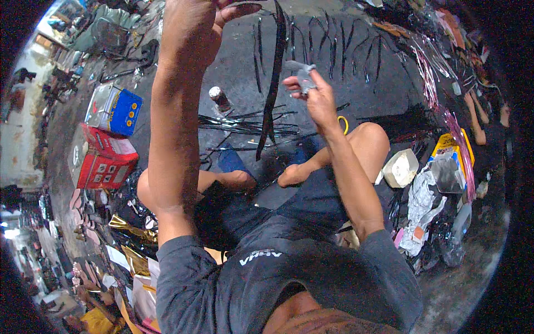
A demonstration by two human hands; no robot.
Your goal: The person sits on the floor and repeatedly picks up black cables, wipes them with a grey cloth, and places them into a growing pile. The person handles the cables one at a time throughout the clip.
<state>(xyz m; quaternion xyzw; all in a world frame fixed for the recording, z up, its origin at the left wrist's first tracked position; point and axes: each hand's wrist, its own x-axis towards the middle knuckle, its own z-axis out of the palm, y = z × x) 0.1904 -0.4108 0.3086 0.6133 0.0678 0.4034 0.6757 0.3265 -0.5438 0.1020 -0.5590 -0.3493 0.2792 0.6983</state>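
My left hand (225,12) is raised at the top edge, which cuts off most of its fingers. A long black strip (273,72) hangs beside it, curving toward the hand at the top; the grip itself is out of view. The strip's pointed lower end dangles near my bare feet. My right hand (318,94) pinches a crumpled grey cloth (305,78) to the right of the strip, apart from it. Beneath lies a bundle of thin black strips (250,126) on the dark floor. Several more black strips (343,50) are laid in a row farther off.
A small jar (219,98) stands left of the hanging strip. Blue-and-white (114,109) and red (105,158) containers sit at my left. Around my right are a whitish block (400,168), a yellow container (459,146) and crumpled silvery sheeting (421,209). Another person's limbs (475,119) show at far right.
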